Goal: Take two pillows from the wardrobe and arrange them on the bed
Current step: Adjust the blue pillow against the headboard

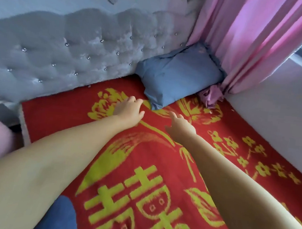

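blue pillow (pixel 178 80) sits in the upper middle of the frame, propped in the corner between the grey tufted headboard (pixel 59 52) and the pink curtain (pixel 247 40), on the red and yellow blanket (pixel 141 160). my left hand (pixel 128 110) and right hand (pixel 180 126) reach toward it with relaxed fingers, holding nothing, just short of its lower corner.
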Demonstrator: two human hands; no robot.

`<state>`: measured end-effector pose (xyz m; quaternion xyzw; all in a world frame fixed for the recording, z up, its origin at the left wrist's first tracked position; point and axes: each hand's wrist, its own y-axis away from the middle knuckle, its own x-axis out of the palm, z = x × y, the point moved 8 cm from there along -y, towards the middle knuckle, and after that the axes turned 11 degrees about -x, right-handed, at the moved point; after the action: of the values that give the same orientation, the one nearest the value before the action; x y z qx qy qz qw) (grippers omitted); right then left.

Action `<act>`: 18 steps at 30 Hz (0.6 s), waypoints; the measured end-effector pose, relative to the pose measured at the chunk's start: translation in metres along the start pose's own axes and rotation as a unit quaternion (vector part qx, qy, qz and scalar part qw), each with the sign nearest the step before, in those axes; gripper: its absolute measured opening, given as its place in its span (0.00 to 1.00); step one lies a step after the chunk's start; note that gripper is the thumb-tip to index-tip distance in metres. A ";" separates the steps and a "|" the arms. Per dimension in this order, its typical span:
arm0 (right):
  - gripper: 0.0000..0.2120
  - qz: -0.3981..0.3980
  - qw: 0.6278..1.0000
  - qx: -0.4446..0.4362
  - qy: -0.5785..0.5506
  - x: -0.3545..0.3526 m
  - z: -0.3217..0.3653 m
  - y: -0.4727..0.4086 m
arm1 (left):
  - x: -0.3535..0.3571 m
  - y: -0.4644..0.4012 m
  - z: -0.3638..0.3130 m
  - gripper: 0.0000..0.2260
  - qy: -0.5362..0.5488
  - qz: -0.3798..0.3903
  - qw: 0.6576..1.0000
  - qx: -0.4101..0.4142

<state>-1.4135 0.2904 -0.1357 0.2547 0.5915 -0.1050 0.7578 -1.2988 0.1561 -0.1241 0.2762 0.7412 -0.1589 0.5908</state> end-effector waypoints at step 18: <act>0.27 0.038 0.996 -0.039 0.065 0.124 0.299 0.012 | -0.013 0.129 0.369 0.20 0.011 0.013 0.996 -0.087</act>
<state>-1.1216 0.1651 -0.1989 0.2533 0.6329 -0.0364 0.7307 -0.9288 0.0490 -0.1925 0.2355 0.7549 -0.0832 0.6064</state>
